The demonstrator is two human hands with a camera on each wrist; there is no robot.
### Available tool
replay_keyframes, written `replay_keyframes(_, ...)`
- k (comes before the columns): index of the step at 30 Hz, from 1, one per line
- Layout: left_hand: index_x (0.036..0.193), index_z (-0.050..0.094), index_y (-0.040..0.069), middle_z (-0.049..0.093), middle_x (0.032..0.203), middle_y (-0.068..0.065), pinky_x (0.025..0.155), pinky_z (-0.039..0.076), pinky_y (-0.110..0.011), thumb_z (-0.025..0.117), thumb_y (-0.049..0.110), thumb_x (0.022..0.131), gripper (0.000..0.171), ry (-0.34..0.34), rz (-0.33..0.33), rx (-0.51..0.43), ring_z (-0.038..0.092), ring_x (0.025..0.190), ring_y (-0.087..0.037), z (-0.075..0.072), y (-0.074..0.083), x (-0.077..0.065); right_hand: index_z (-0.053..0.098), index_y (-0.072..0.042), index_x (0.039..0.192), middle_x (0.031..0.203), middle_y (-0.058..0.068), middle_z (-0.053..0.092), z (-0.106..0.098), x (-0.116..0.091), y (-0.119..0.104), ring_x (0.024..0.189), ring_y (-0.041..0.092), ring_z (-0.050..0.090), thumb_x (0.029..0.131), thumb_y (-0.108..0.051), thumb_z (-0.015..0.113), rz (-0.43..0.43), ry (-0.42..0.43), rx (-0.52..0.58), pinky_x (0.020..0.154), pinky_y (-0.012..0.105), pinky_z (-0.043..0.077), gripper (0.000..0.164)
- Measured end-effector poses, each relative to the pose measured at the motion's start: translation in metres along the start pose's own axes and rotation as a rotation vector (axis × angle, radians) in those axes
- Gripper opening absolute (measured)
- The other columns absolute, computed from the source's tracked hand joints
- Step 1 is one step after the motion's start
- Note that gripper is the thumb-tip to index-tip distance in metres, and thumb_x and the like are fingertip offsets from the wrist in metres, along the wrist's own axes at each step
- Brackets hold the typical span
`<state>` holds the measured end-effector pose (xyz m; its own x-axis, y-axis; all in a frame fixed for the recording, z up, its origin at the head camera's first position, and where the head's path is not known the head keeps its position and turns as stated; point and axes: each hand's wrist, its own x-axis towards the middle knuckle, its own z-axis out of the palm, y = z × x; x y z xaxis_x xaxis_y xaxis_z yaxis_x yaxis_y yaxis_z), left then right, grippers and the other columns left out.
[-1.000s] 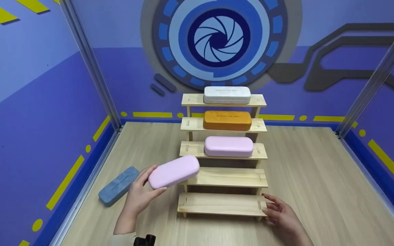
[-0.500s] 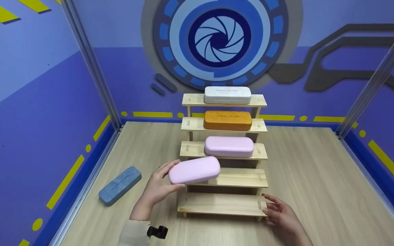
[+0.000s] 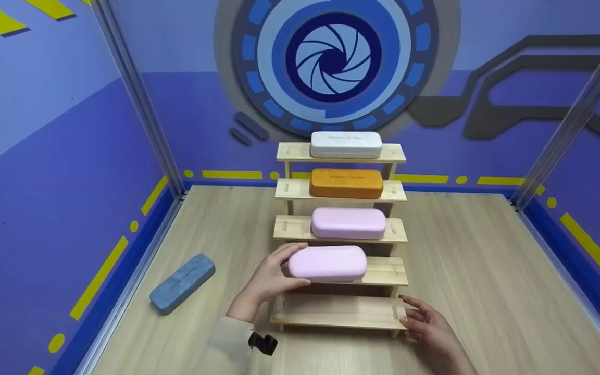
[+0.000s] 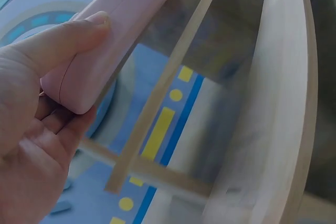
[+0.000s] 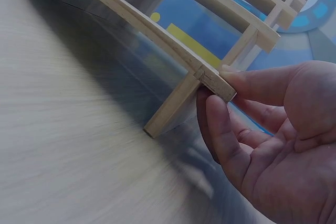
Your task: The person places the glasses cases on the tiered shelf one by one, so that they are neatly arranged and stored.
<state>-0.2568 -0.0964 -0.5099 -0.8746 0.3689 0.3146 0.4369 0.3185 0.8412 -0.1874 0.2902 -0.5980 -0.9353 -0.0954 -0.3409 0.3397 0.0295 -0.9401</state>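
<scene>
While gripping the lower pink case (image 3: 328,263) by one end in the left hand (image 3: 271,278), extends its long axis rightward, forward and left of the right hand (image 3: 432,328); with the latter, pinches the lowest step (image 3: 339,311) by its corner.

L hand (image 4: 23,124) gripping pink case (image 4: 125,24), shelf (image 4: 278,98) nr

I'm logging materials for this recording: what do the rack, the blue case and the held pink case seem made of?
Rack: wood, pale and seemingly unpainted; grain lines show.
Blue case: perhaps fabric or faux leather, matte; its mottled look leaves it open.
Held pink case: probably plastic or smooth faux leather, low sheen; even colour, no visible grain.
</scene>
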Motion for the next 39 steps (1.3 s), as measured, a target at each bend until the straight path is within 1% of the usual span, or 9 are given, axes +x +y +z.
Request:
replay_keyframes(3, 0.143, 0.060, 0.009, 0.060, 0.145, -0.010, 0.119, 0.045, -0.045, 0.093, 0.016, 0.074, 0.077, -0.025, 0.003, -0.009, 0.056, 0.134, -0.031, 0.008, 0.000, 0.008, 0.027, 0.004, 0.158, 0.111, -0.002, 0.071, -0.001, 0.000, 0.000, 0.089, 0.010, 0.069, 0.095, -0.010, 0.070, -0.004, -0.012, 0.001, 0.072, 0.024, 0.060, 0.078)
replay_keyframes(7, 0.143, 0.060, 0.012, 0.059, 0.146, -0.008, 0.121, 0.042, -0.048, 0.092, 0.017, 0.074, 0.077, -0.053, -0.015, -0.010, 0.055, 0.136, -0.030, 0.016, 0.001, 0.016, 0.026, 0.004, 0.158, 0.111, -0.002, 0.071, -0.002, 0.000, 0.001, 0.090, 0.009, 0.070, 0.096, -0.011, 0.070, -0.015, -0.030, -0.002, 0.073, 0.023, 0.060, 0.078)
replay_keyframes(11, 0.143, 0.060, 0.013, 0.059, 0.146, -0.007, 0.122, 0.039, -0.050, 0.093, 0.018, 0.074, 0.076, -0.068, -0.021, 0.024, 0.054, 0.137, -0.029, 0.022, 0.000, 0.022, 0.025, 0.004, 0.158, 0.113, -0.003, 0.071, -0.002, 0.001, 0.001, 0.091, 0.009, 0.070, 0.096, -0.011, 0.069, -0.028, -0.049, -0.009, 0.073, 0.023, 0.061, 0.078)
replay_keyframes(17, 0.142, 0.061, 0.014, 0.060, 0.146, -0.005, 0.120, 0.042, -0.048, 0.093, 0.019, 0.074, 0.076, -0.087, -0.031, 0.069, 0.055, 0.136, -0.028, 0.029, -0.005, 0.028, 0.026, 0.005, 0.158, 0.112, -0.002, 0.071, -0.002, 0.001, 0.001, 0.091, 0.009, 0.070, 0.096, -0.010, 0.069, -0.036, -0.046, -0.011, 0.074, 0.024, 0.062, 0.077)
replay_keyframes(21, 0.143, 0.060, 0.013, 0.060, 0.146, -0.006, 0.120, 0.042, -0.047, 0.092, 0.019, 0.075, 0.076, -0.100, -0.052, 0.076, 0.056, 0.135, -0.028, 0.031, -0.008, 0.030, 0.025, 0.005, 0.158, 0.113, -0.002, 0.071, -0.003, 0.001, 0.001, 0.092, 0.008, 0.071, 0.097, -0.009, 0.068, -0.041, -0.056, -0.012, 0.074, 0.023, 0.062, 0.076)
replay_keyframes(25, 0.143, 0.060, 0.012, 0.060, 0.146, -0.008, 0.120, 0.041, -0.047, 0.092, 0.019, 0.075, 0.076, -0.112, -0.068, 0.079, 0.056, 0.135, -0.028, 0.031, -0.008, 0.032, 0.025, 0.004, 0.159, 0.112, -0.002, 0.070, -0.002, 0.001, 0.001, 0.092, 0.009, 0.070, 0.097, -0.010, 0.068, -0.027, -0.050, -0.013, 0.075, 0.024, 0.062, 0.077)
replay_keyframes(28, 0.144, 0.059, 0.011, 0.059, 0.147, -0.009, 0.120, 0.041, -0.049, 0.091, 0.021, 0.076, 0.076, -0.124, -0.070, 0.083, 0.055, 0.135, -0.030, 0.031, -0.008, 0.033, 0.025, 0.004, 0.159, 0.112, -0.002, 0.070, -0.003, 0.001, 0.001, 0.092, 0.010, 0.070, 0.097, -0.010, 0.069, -0.019, -0.040, -0.012, 0.075, 0.024, 0.062, 0.078)
replay_keyframes(34, 0.145, 0.057, 0.009, 0.058, 0.148, -0.011, 0.120, 0.041, -0.049, 0.090, 0.022, 0.078, 0.076, -0.135, -0.068, 0.106, 0.055, 0.136, -0.030, 0.030, -0.007, 0.035, 0.024, 0.005, 0.159, 0.114, -0.002, 0.070, -0.004, 0.001, 0.002, 0.091, 0.008, 0.070, 0.097, -0.010, 0.068, -0.034, -0.049, -0.017, 0.074, 0.023, 0.061, 0.078)
replay_keyframes(39, 0.146, 0.057, 0.009, 0.057, 0.147, -0.011, 0.119, 0.042, -0.050, 0.089, 0.022, 0.078, 0.076, -0.142, -0.073, 0.117, 0.055, 0.134, -0.030, 0.030, -0.007, 0.035, 0.026, 0.003, 0.159, 0.112, -0.002, 0.070, -0.003, 0.002, 0.002, 0.092, 0.010, 0.070, 0.096, -0.011, 0.070, -0.004, -0.029, -0.011, 0.074, 0.024, 0.061, 0.078)
